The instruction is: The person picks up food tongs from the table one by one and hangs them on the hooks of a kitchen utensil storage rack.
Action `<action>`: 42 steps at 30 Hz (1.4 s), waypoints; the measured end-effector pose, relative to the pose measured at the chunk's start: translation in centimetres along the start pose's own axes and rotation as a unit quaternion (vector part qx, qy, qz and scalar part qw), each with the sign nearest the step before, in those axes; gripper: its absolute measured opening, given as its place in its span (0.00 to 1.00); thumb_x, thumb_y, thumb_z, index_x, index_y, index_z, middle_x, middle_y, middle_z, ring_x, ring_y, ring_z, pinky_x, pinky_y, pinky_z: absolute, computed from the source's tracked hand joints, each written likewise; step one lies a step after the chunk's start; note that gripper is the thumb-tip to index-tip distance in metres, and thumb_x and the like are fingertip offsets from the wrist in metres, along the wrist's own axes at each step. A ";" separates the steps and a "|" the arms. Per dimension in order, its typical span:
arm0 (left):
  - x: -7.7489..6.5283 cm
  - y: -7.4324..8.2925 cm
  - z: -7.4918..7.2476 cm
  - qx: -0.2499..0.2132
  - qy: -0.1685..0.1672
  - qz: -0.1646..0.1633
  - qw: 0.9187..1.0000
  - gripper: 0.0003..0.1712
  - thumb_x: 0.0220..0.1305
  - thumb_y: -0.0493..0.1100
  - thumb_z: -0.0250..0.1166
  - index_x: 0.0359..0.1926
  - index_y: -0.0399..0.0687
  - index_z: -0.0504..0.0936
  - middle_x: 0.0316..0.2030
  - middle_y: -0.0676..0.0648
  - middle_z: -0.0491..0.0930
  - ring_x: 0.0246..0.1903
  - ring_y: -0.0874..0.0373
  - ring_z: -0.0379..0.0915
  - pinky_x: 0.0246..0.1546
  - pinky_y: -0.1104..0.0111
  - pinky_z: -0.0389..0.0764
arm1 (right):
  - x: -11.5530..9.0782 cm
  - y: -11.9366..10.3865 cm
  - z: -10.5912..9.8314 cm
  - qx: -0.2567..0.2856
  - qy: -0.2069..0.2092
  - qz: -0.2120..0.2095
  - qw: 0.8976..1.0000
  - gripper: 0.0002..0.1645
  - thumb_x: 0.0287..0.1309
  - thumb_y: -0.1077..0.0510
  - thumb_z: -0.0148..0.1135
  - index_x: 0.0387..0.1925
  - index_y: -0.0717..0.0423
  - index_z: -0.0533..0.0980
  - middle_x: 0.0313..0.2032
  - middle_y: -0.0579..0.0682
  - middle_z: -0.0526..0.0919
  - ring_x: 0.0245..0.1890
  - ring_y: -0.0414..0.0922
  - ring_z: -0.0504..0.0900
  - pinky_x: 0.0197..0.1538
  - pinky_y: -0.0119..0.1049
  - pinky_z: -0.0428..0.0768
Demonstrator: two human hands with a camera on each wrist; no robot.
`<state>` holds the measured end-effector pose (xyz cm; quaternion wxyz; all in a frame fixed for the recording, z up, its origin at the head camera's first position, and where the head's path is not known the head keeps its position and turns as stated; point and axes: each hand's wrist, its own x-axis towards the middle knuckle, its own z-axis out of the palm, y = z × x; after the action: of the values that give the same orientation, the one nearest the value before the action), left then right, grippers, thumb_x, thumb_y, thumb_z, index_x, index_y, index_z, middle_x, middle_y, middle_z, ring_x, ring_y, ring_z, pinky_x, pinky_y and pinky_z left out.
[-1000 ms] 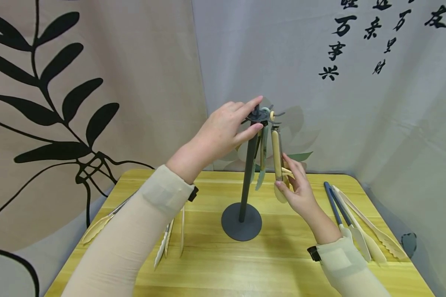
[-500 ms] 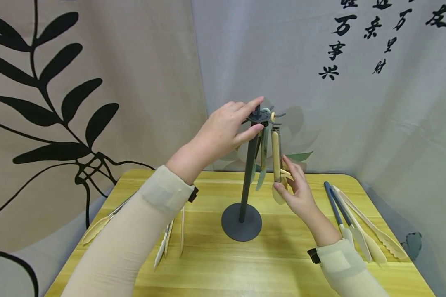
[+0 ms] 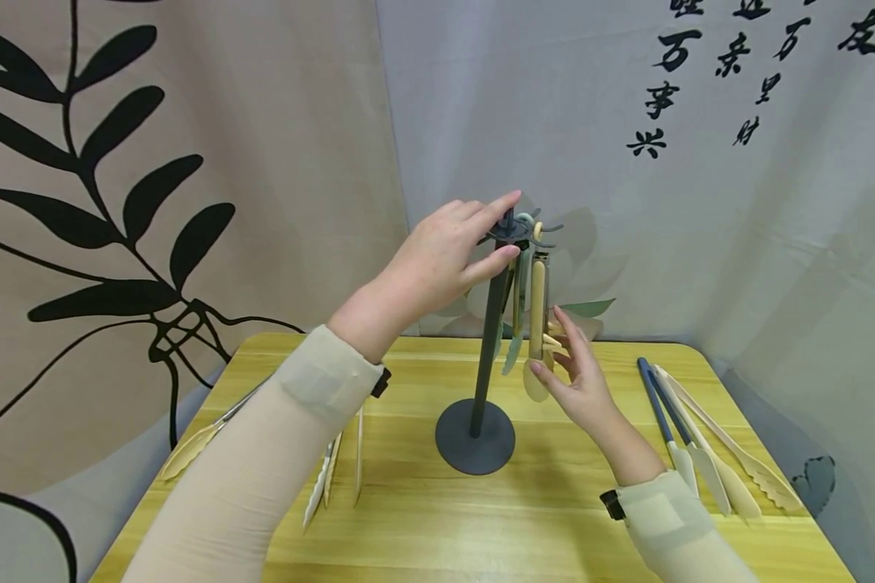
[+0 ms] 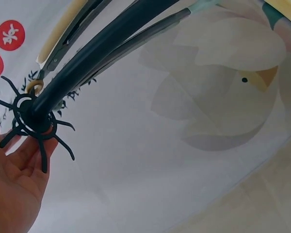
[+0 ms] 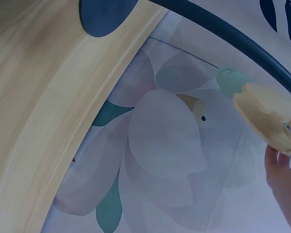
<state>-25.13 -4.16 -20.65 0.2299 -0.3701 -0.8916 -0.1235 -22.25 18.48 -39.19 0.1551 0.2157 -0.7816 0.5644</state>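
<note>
A dark grey utensil stand (image 3: 487,348) with a round base and hooks at its top stands upright on the table. My left hand (image 3: 445,247) holds its top between thumb and fingers; the left wrist view shows this hand (image 4: 26,179) behind the hooks. Kitchen tongs (image 3: 537,312) with beige-lined handles hang by a ring from a right-side hook. My right hand (image 3: 583,389) holds them low down, thumb on one side and fingers on the other. In the right wrist view, fingertips reach the scalloped tong head (image 5: 264,119). A pale green utensil (image 3: 513,354) hangs behind, partly hidden.
On the wooden table (image 3: 408,526), blue-handled utensils (image 3: 672,409) and beige ones (image 3: 736,433) lie at the right. More tongs (image 3: 324,482) and a beige-headed utensil (image 3: 193,449) lie at the left, partly behind my left arm. A printed curtain (image 3: 299,121) hangs behind.
My right hand and the lower end of the tongs have shifted slightly left, toward the pole. The left hand stays on top of the stand.
</note>
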 end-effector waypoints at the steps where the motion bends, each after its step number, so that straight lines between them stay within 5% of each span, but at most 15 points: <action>1: 0.0 0.0 0.0 0.000 -0.001 0.000 1.000 0.36 0.69 0.61 0.49 0.73 0.56 0.55 0.55 0.48 0.76 0.55 0.55 0.69 0.57 0.63 0.71 | 0.0 0.1 0.0 0.002 0.000 -0.004 1.000 0.49 0.57 0.70 0.61 0.74 0.47 0.49 0.69 0.53 0.54 0.60 0.36 0.64 0.57 0.21 0.68; 14: -0.1 -0.1 -0.1 0.002 -0.001 -0.004 1.000 0.36 0.69 0.61 0.51 0.73 0.56 0.55 0.56 0.49 0.75 0.57 0.55 0.68 0.59 0.63 0.70 | -0.6 1.3 -0.8 0.020 -0.013 -0.038 0.999 0.52 0.54 0.74 0.60 0.74 0.45 0.48 0.63 0.59 0.63 0.56 0.50 0.70 0.54 0.28 0.73; 42: -0.1 -0.2 -0.3 -0.036 -0.010 -0.025 0.999 0.41 0.65 0.62 0.54 0.72 0.48 0.55 0.63 0.47 0.70 0.63 0.53 0.61 0.65 0.64 0.63 | -2.4 2.2 -3.1 0.012 0.003 -0.025 1.000 0.50 0.55 0.76 0.57 0.74 0.50 0.48 0.62 0.62 0.62 0.52 0.40 0.71 0.49 0.24 0.74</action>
<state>-25.10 -4.49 -20.50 0.2050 -0.3572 -0.8976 -0.1572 -21.32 22.42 -41.17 0.1687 0.2355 -0.7689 0.5700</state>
